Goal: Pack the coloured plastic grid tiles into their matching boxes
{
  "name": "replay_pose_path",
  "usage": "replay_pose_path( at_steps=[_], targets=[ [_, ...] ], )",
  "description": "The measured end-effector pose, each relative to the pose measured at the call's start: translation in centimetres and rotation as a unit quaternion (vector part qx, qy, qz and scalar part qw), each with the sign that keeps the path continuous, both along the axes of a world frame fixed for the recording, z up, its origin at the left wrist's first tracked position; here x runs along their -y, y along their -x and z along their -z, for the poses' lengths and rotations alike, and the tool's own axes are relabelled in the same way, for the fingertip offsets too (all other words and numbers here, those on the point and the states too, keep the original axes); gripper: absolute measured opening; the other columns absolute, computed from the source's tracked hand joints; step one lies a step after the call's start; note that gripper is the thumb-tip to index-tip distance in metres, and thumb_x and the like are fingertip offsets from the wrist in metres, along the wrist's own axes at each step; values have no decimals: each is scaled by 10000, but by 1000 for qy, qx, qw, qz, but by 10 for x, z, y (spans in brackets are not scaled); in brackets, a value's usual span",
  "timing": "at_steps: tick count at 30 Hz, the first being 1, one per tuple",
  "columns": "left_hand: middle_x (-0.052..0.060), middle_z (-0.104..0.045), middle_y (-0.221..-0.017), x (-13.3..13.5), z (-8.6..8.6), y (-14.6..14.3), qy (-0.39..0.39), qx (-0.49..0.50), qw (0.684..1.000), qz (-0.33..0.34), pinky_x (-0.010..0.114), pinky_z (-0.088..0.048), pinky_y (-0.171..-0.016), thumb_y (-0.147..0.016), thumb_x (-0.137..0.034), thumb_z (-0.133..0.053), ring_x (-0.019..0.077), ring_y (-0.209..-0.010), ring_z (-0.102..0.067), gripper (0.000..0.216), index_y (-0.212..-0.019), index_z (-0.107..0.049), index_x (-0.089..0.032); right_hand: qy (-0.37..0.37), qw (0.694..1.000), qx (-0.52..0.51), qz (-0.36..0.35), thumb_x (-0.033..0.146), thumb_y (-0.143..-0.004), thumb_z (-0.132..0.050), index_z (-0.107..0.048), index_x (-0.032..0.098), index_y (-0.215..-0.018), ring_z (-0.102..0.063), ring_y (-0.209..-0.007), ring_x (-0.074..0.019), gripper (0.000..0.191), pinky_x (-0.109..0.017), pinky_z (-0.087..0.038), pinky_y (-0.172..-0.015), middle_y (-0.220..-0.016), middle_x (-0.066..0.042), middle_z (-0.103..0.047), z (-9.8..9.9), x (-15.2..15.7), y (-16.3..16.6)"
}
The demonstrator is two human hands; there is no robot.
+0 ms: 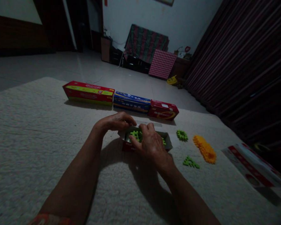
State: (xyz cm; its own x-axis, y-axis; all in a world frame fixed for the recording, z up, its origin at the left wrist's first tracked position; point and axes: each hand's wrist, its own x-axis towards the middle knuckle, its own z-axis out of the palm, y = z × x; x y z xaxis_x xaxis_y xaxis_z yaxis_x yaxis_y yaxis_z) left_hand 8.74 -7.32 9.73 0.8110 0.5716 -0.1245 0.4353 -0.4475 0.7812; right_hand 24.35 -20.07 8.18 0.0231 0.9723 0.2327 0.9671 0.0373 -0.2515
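A small open box with grey inner walls and a red side lies on the pale carpet in front of me. Green interlocking plastic pieces lie inside it. My right hand rests over the box, fingers curled and pinched on a green piece. My left hand is at the box's far left rim, fingers bent and closed around the edge. Two more green pieces lie loose on the carpet to the right.
A row of orange pieces lies right of the green ones. Three long boxes, red-yellow, blue and red, stand in a line behind. A printed plastic bag lies at far right. Furniture stands against the back wall.
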Motion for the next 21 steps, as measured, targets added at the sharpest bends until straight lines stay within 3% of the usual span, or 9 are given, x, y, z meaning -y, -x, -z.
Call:
replay_pose_path(
  at_steps=[5, 10, 12, 15, 18, 21],
  targets=[
    [88, -718, -896, -1, 1, 0, -2, -12, 1000, -8, 242, -459, -605, -695, -177, -509, 155, -692, -597, 504, -1143, -713, -70, -71, 997, -12, -1, 500, -921, -589, -629, 197, -1084, -636, -872, -276, 346, -440, -541, -766, -1036, -131, -617, -9, -2, -31],
    [104, -738, -1048, -8, 8, 0, -22, -23, 999, 0, 276, -498, -724, -677, -208, -492, 198, -849, -649, 537, -1149, -727, -107, -153, 987, -25, 40, 314, -908, -538, -680, 194, -968, -649, -908, -257, 195, -421, -526, -871, -967, -110, -680, -11, -10, -134],
    [99, -743, -1079, -10, 9, -1, -27, -21, 999, 1, 286, -500, -759, -666, -215, -491, 215, -901, -655, 543, -1142, -736, -126, -112, 989, -19, 93, 190, -844, -520, -689, 168, -1027, -667, -900, -246, 250, -410, -530, -887, -1059, -130, -698, -5, -8, -181],
    [97, -741, -1110, -10, 8, -1, -29, -16, 999, 7, 296, -500, -788, -663, -233, -501, 239, -954, -654, 518, -1111, -745, -139, -31, 990, 1, 137, 77, -739, -508, -677, 166, -1156, -658, -1078, -260, 458, -387, -502, -975, -1244, -133, -681, 7, 0, -232],
    [100, -741, -1078, -9, 7, 0, -24, -25, 999, 9, 283, -498, -730, -661, -257, -499, 230, -891, -652, 513, -1098, -738, -133, 59, 990, 12, 127, 68, -714, -531, -633, 185, -1264, -604, -1219, -281, 571, -417, -459, -1050, -1371, -126, -632, 23, 3, -256],
    [77, -742, -953, -7, 9, 1, -42, -38, 998, -1, 254, -470, -617, -677, -273, -484, 192, -734, -629, 514, -1104, -741, -147, 88, 991, 38, 97, 78, -720, -544, -609, 211, -1300, -549, -1297, -293, 599, -472, -403, -1101, -1407, -120, -607, 40, 1, -261]
  ],
)
